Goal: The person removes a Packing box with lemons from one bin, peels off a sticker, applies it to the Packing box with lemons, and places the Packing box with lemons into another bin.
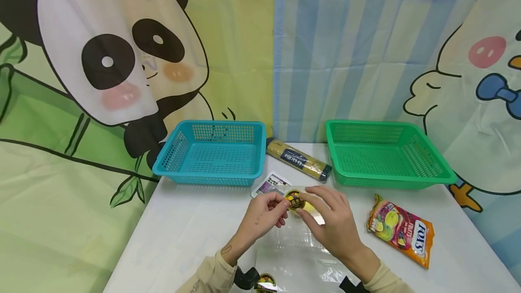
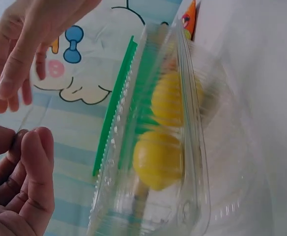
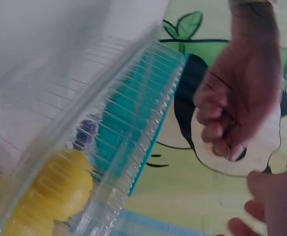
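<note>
My left hand (image 1: 264, 214) has its thumb and forefinger pinched together at the edge of a round black-and-yellow sticker (image 1: 294, 199). In the left wrist view, a faint clear film shows at those fingertips. Just right of the sticker is my right hand (image 1: 331, 216), fingers spread and loosely bent, apart from the left hand. Below both hands lies a clear plastic container (image 1: 285, 236) with ridged walls. Round yellow, lemon-like fruits (image 2: 158, 160) show through its side in both wrist views. A second such sticker (image 1: 266, 281) is at the near edge, partly cut off.
A blue basket (image 1: 211, 179) stands at the back left, a green basket (image 1: 390, 182) at the back right. Between them lies a pack of spaghetti (image 1: 299, 159). A white-and-purple packet (image 1: 270, 182) is behind my hands, and an orange Fox's candy bag (image 1: 400, 231) lies at the right.
</note>
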Motion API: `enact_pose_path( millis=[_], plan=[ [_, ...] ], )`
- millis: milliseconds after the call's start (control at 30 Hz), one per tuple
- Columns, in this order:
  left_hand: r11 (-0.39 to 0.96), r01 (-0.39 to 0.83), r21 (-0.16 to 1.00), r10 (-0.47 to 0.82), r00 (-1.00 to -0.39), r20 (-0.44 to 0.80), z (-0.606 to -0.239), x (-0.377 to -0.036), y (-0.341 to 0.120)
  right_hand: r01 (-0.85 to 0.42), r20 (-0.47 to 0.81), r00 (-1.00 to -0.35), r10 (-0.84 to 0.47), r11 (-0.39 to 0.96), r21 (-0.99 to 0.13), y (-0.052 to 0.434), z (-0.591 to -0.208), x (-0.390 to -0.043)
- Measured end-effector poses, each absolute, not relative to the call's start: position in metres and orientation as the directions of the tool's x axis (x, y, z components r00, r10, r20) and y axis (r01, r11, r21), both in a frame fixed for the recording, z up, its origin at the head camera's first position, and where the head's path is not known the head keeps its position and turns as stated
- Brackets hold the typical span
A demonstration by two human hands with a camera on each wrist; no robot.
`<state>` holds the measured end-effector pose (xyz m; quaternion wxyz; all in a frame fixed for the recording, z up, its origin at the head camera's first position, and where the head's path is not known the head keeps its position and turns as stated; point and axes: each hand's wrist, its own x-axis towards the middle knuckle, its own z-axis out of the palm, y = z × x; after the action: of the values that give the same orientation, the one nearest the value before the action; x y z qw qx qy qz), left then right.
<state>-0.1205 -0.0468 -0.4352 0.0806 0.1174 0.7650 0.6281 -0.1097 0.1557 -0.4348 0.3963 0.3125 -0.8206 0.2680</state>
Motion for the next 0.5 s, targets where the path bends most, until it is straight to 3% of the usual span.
enact_pose_path(
  millis=[133, 233, 500],
  plan=[
    [0.236, 0.133, 0.963, 0.317, -0.947, 0.053, -0.437, -0.123, -0.047, -0.590, 0.659, -0.725, -0.200, 0.674, -0.445, 0.166, -0.433, -0.114],
    [0.273, 0.160, 0.948, 0.344, -0.937, 0.059, -0.439, -0.125, -0.045, -0.493, 0.525, -0.834, -0.170, 0.658, -0.569, 0.171, -0.433, -0.116],
    [0.348, 0.200, 0.916, 0.367, -0.928, 0.063, -0.445, -0.129, -0.040, -0.352, 0.349, -0.926, -0.145, 0.665, -0.659, 0.176, -0.435, -0.115]
  ],
)
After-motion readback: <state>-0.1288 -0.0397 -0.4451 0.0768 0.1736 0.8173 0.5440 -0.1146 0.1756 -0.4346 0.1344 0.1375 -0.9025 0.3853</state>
